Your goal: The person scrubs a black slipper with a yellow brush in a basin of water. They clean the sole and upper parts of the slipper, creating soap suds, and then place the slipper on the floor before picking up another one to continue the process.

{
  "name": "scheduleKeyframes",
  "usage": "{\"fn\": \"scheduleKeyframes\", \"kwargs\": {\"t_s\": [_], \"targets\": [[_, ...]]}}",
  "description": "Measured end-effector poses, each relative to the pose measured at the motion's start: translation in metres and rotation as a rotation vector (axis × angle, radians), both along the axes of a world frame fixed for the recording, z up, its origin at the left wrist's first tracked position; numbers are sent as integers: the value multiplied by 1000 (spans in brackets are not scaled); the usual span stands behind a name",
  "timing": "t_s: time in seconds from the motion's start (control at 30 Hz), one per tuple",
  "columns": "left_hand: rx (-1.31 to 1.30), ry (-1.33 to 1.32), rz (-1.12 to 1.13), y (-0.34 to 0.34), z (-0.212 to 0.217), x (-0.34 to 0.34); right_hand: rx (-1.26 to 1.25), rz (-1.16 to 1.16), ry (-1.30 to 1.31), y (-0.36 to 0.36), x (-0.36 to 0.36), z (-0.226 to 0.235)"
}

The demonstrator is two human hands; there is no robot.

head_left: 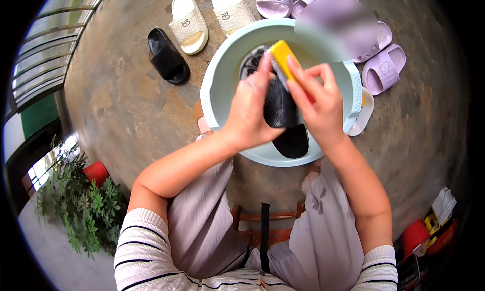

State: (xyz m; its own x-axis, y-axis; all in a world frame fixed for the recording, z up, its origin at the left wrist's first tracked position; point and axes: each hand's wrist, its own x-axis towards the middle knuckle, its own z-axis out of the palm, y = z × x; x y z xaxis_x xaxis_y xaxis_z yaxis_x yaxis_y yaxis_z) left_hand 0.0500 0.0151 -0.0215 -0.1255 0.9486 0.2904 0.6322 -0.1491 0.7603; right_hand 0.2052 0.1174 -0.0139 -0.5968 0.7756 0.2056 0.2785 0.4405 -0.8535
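My left hand (247, 111) is closed around the side of a black slide slipper (281, 105), which it holds up over a pale green plastic basin (214, 91). In my right hand (323, 106) is a yellow scrubbing brush (284, 57). Its pale bristles lie against the slipper's upper, near my left fingers. The slipper's strap looks wet and shiny. At its far end shows a whitish surface with dark marks; I cannot tell whether it belongs to this slipper. Shallow, yellowish liquid is in the basin.
A black slide (168, 58), cream slides (189, 26) and several lilac slides (384, 71) stand around the basin's far side. A white slipper (361, 114) touches its right side. A blurred patch hides the upper right. Left are a leafy plant (91, 205) and railings; lower right, a red container (415, 236).
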Motion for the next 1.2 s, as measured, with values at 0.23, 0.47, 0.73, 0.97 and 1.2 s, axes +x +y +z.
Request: {"fn": "scheduleKeyframes", "kwargs": {"t_s": [0.23,0.47,0.73,0.97,1.2], "targets": [[41,-3,75,0,-4,-11,-136,31,-30,-36,30,5],[40,-27,70,-5,-25,-31,-153,21,-46,-50,56,-26],[-4,-205,14,-15,-31,-6,-166,-32,-6,-9,15,-11],[-85,-234,-22,-17,-27,-20,-109,10,-106,-59,68,-17],[14,-124,-149,-4,2,-18,49,-27,7,8,15,11]]}}
